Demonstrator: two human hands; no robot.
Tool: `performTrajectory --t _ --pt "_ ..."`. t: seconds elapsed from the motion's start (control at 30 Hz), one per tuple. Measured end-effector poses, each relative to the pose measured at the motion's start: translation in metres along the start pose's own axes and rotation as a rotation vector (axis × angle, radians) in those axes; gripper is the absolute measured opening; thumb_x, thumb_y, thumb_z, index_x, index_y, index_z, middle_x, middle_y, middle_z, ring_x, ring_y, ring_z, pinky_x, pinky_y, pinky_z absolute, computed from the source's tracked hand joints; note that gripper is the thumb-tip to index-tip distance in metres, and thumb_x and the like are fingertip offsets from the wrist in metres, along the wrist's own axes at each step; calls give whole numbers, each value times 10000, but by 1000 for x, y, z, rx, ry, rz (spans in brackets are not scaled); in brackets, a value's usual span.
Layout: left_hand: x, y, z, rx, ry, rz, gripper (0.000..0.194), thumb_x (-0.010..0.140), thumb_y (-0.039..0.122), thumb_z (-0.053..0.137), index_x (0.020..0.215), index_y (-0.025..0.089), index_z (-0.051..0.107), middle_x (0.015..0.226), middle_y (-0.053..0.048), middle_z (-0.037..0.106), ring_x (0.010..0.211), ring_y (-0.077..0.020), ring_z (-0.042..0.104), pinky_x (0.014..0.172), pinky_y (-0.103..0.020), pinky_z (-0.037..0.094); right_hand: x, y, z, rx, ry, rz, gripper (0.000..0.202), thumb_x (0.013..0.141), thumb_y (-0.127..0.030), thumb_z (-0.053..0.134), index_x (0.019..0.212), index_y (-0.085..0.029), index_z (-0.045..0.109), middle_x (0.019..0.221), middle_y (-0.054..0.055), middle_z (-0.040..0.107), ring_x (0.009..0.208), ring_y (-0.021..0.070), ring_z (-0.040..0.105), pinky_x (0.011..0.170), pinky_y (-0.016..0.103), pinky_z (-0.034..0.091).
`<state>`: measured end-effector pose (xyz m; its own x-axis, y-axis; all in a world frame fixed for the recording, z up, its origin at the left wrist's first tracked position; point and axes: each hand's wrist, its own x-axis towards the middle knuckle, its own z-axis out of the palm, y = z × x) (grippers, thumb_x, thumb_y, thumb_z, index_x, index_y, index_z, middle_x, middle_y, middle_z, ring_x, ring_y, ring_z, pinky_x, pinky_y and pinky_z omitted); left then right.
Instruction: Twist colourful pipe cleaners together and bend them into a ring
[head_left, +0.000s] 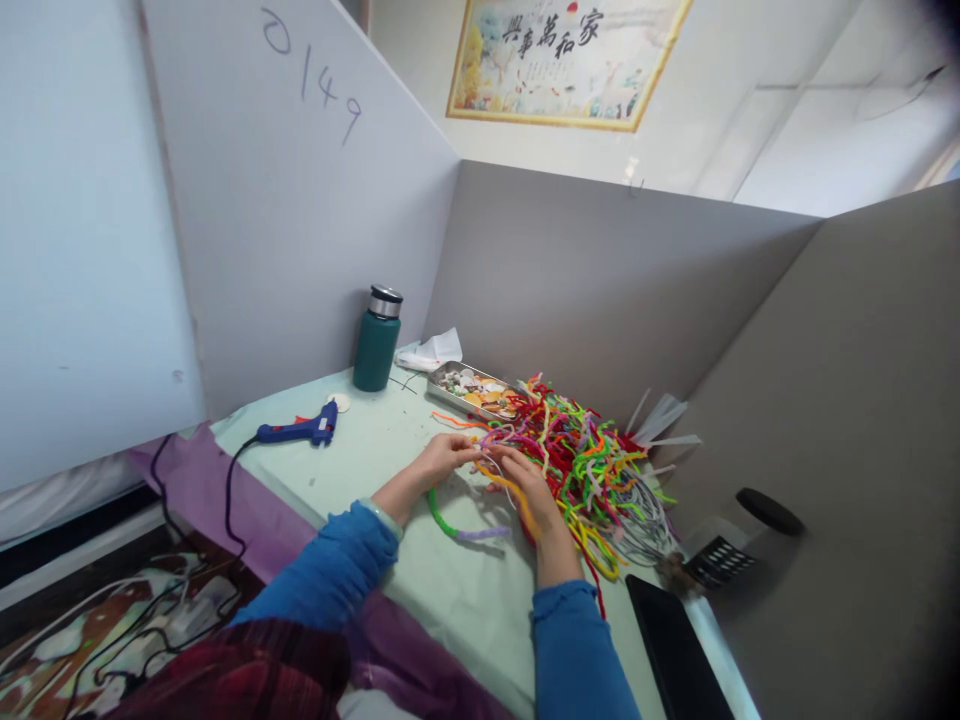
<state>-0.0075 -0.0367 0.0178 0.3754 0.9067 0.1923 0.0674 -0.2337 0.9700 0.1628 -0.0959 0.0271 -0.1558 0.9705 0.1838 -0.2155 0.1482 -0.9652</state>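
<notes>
My left hand [448,456] and my right hand [529,488] meet over the table, fingertips close together and pinched on a thin strand that looks like a pipe cleaner. A fuzzy strand, green then lilac [445,524], curves down below my left hand toward the tabletop. An orange-yellow pipe cleaner [504,487] and a thin white strand run across my right hand. The exact spot where the fingers grip is too small to make out. Just beyond and to the right lies a heap of coloured pipe cleaners [574,450].
A metal tray [451,398] of small flat pieces sits behind the hands. At the left are a blue glue gun [300,430] with its cord and a green bottle [377,340]. A black flat object [675,645] lies at the right edge. Grey partitions [585,270] enclose the table.
</notes>
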Motion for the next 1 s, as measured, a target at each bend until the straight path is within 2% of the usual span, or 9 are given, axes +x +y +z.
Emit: performTrajectory --t 0.13,0.27,0.43,0.6,0.73,0.8,0.87,1.0 --pt "0 1 1 3 17 33 371 675 488 639 718 121 616 530 47 482 426 -44 325 426 -198 225 2 3 -3 -10 111 107 288 672 -358 689 908 -194 666 903 63 686 685 162 625 516 247 483" --pt "-2 4 1 -43 21 -28 377 682 494 637 765 126 621 499 57 461 379 -38 312 390 -198 211 1 8 -3 -61 26 150 353 635 -352 747 931 -183 658 903 60 683 639 136 617 480 212 467" --pt "-3 6 1 -151 7 -44 378 674 491 651 772 128 606 569 43 511 347 -20 294 355 -204 175 0 6 5 10 -46 158 376 712 -448 683 960 -173 625 733 39 655 472 87 532 379 179 394" --pt "-5 9 -1 -262 -49 -101 437 635 524 687 788 127 585 541 55 485 350 -12 260 352 -207 133 0 3 6 55 -41 147 352 652 -360 737 925 -187 598 671 -5 624 440 70 481 380 171 362" --pt "-7 12 -2 -339 -138 -141 444 615 514 714 773 128 560 553 51 495 353 -1 232 358 -206 99 3 4 0 197 -4 189 284 625 -288 726 865 -186 614 614 -26 580 401 47 377 369 166 289" --pt "-8 13 -3 -356 -191 -148 429 619 500 719 755 129 551 556 47 505 351 2 227 358 -206 88 3 3 -3 289 23 171 247 643 -284 694 859 -182 633 624 -13 579 409 48 346 370 169 263" --pt "-8 14 -3 -373 -219 -152 417 626 488 720 747 129 546 548 48 501 346 3 223 356 -209 82 2 1 -4 335 40 117 233 657 -295 659 861 -182 650 708 26 616 454 68 378 377 182 269" --pt "-9 17 -4 -425 -189 -161 421 634 485 719 777 127 549 549 50 494 348 7 213 358 -210 85 -2 0 -2 265 36 -4 252 655 -298 653 895 -220 650 886 53 637 567 111 458 410 204 312"
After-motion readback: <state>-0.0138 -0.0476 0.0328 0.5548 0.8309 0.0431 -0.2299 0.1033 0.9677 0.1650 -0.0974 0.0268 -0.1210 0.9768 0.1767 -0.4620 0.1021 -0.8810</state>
